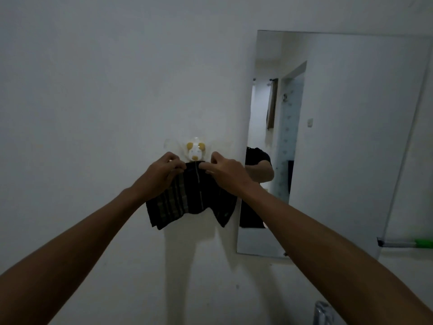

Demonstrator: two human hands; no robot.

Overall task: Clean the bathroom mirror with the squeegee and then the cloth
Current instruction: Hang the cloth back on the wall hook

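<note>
Just below the dog-shaped hook (195, 151), my left hand (161, 173) and right hand (226, 171) pinch the cloth's (191, 202) top edge, its length hanging downward.

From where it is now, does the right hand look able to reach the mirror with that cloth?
Probably yes. The right hand pinches the dark cloth's top edge at the wall hook, and the mirror hangs just to its right, nothing between. The left hand also grips the cloth.
</note>
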